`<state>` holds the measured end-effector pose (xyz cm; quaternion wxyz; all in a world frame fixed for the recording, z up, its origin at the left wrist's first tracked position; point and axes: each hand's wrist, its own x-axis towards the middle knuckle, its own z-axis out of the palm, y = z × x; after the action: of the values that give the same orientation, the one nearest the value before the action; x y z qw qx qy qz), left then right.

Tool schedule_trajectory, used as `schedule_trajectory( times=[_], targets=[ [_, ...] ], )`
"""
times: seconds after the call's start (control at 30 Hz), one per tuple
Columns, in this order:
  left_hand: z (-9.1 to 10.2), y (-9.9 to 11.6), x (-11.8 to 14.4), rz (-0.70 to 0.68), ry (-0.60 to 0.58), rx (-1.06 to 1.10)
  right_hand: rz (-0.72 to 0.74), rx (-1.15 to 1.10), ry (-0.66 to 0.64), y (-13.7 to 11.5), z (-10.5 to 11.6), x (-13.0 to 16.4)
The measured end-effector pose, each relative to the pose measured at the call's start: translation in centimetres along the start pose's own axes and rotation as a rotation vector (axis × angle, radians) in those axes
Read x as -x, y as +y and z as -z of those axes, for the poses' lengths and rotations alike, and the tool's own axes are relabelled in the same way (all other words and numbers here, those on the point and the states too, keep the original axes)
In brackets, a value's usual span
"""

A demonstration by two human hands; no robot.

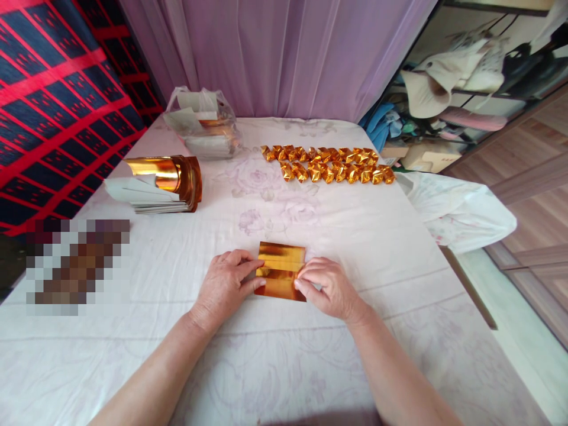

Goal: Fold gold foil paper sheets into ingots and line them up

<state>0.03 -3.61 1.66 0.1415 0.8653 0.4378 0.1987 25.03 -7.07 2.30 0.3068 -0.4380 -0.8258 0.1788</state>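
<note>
A shiny gold foil paper sheet [281, 267] lies on the pale flowered tablecloth between my two hands, with a crease running across its middle. My left hand [226, 281] pinches the sheet's left edge between thumb and fingers. At the right edge, my right hand [328, 287] has its thumb and fingertips closed on the same sheet. Farther back on the right stand folded gold foil pieces [339, 173] in two rows. To the left is a curled stack of gold foil sheets [155, 171] with pale backs.
Behind the stack sits a clear plastic bag [208, 127] with more paper inside. A blurred patch [80, 263] covers something on the left. Beyond the right edge are a white bag [470, 207] and a shelf with a cap [426, 94]. A purple curtain [284, 59] hangs behind.
</note>
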Motion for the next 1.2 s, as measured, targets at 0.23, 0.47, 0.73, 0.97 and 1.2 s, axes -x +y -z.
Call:
schedule_trajectory(
  times=[0.23, 0.47, 0.73, 0.97, 1.2],
  targets=[
    [0.2, 0.2, 0.1, 0.015, -0.017, -0.033, -0.237, 0.271, 0.188, 1.4, 0.6, 0.3],
    [0.2, 0.3, 0.1, 0.008, -0.007, -0.036, -0.257, 0.4, 0.098, 2.2, 0.1, 1.0],
    [0.1, 0.2, 0.3, -0.006, -0.004, -0.054, -0.263, 0.232, 0.118, 2.1, 0.2, 0.7],
    [0.0, 0.3, 0.4, -0.019, 0.0, -0.082, -0.258, 0.135, 0.149, 2.0, 0.3, 0.4],
    [0.0, 0.4, 0.5, -0.016, 0.001, -0.08, -0.246, 0.143, 0.099, 1.7, 0.4, 0.4]
  ],
)
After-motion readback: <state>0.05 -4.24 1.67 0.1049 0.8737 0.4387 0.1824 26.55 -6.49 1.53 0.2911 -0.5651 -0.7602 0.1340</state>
